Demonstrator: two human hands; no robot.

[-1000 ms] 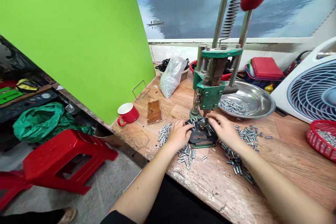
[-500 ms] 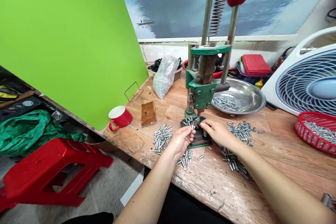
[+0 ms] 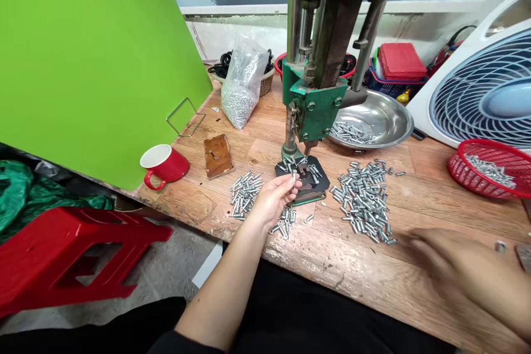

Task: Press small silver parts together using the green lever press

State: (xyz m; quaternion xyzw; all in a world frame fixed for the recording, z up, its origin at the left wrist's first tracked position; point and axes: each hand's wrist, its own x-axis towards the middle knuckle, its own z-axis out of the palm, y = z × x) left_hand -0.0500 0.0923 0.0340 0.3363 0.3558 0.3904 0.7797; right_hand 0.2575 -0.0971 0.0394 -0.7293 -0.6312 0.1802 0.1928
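My left hand (image 3: 277, 197) is closed in a pinch on a small silver metal part (image 3: 295, 175), upright between thumb and fingertips. It sits at the front left of the black base plate (image 3: 322, 178) of a green hand press (image 3: 321, 113). Several small ring-ended metal parts (image 3: 314, 171) lie on that plate. Off to the right, my right hand (image 3: 468, 271) is smeared by motion over the table, so its fingers cannot be read. Just beyond it is a short metal cylinder (image 3: 500, 246). Between the hands spreads a pile of silver sleeve-like parts (image 3: 367, 202).
More ring-ended parts (image 3: 245, 193) lie left of the press. Around them are a red mug (image 3: 168, 165), a wooden block (image 3: 218, 156) and a plastic bag of small parts (image 3: 240, 97). A steel bowl (image 3: 390, 127), a red basket (image 3: 473, 171) and a fan (image 3: 498, 94) stand right.
My right hand has left the press base and swung right across the table. My left hand still pinches its part near the plate. The view has tilted down and come closer.
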